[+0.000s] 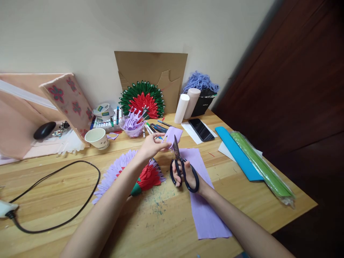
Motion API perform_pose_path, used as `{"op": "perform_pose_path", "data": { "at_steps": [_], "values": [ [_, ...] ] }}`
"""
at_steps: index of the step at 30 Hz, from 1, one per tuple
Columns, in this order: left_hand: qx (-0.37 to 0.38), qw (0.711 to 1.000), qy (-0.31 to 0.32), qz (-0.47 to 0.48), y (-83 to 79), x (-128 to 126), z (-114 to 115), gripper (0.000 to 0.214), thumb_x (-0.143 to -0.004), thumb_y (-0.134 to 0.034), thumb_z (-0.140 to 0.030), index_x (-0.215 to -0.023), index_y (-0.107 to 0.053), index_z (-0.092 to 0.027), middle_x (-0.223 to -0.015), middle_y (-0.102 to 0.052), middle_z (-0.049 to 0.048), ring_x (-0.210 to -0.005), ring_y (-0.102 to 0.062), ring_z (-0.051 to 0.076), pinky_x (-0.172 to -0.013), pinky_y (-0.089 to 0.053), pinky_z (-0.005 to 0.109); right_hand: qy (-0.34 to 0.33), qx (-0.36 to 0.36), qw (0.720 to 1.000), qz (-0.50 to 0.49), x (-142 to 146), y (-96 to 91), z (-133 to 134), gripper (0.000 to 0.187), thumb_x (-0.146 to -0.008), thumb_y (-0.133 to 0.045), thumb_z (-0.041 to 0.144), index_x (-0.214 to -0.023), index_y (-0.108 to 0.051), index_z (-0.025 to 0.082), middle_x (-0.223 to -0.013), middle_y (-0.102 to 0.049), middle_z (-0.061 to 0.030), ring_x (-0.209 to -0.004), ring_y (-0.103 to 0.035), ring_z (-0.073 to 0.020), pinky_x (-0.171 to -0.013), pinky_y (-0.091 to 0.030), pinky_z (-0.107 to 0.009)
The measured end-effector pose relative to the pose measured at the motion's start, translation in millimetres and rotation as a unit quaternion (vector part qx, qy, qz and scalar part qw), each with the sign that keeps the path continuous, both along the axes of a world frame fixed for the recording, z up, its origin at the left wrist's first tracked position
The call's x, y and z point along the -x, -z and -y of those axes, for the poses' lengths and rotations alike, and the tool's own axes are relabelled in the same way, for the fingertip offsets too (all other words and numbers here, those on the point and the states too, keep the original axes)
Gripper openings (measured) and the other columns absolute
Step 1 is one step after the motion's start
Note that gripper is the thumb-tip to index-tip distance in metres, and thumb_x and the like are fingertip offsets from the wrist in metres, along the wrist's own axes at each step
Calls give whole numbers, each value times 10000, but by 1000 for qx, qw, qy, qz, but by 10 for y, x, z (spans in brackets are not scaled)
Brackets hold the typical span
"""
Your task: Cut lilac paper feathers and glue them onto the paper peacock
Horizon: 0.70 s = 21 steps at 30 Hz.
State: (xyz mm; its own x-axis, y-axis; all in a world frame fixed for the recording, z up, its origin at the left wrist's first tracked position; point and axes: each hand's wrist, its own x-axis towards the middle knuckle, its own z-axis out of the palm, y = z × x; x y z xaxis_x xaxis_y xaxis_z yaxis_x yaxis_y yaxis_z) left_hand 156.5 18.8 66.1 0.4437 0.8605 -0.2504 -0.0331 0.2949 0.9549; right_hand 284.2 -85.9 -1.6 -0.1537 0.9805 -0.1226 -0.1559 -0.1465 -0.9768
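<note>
My right hand (188, 175) grips black-handled scissors (178, 161), blades pointing up and away from me. My left hand (152, 145) pinches a small folded piece of lilac paper (172, 136) right beside the blades. Under both hands lies a long lilac crepe paper sheet (200, 200) on the wooden table (166, 218). A lilac, red and green paper fan flower (146, 175) rests beneath my left forearm.
A clear bowl of lilac paper pieces (132, 125), markers, a paper cup (97, 138), a phone (201, 129), two white rolls (186, 104), blue and green paper rolls (252, 157), a red-green paper rosette (142, 99) against cardboard, and a black cable with glue gun (6, 209) at left.
</note>
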Motion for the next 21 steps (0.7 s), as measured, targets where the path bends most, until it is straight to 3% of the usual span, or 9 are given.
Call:
{"op": "perform_pose_path", "data": {
  "at_steps": [8,21],
  "values": [
    [12,1000,18,1,11,-5,3,457,-595,-743,-96,-1013,-558,-92,-610,-683,26,-559,-642,119,-628,-532,249,23,31,998,-53,24,57,-26,698,-507,-420,863,-691,-414,190,-407,-403,85,-304,-389,-65,-338,-352,-186],
    [-4,999,-50,14,-39,81,-80,423,-630,-720,-113,-1021,-564,-67,-669,-664,32,-590,-630,107,-690,-530,262,-4,11,1000,1,13,-50,-13,689,-498,-454,850,-671,-420,184,-405,-365,92,-307,-364,-54,-310,-343,-175]
  ]
}}
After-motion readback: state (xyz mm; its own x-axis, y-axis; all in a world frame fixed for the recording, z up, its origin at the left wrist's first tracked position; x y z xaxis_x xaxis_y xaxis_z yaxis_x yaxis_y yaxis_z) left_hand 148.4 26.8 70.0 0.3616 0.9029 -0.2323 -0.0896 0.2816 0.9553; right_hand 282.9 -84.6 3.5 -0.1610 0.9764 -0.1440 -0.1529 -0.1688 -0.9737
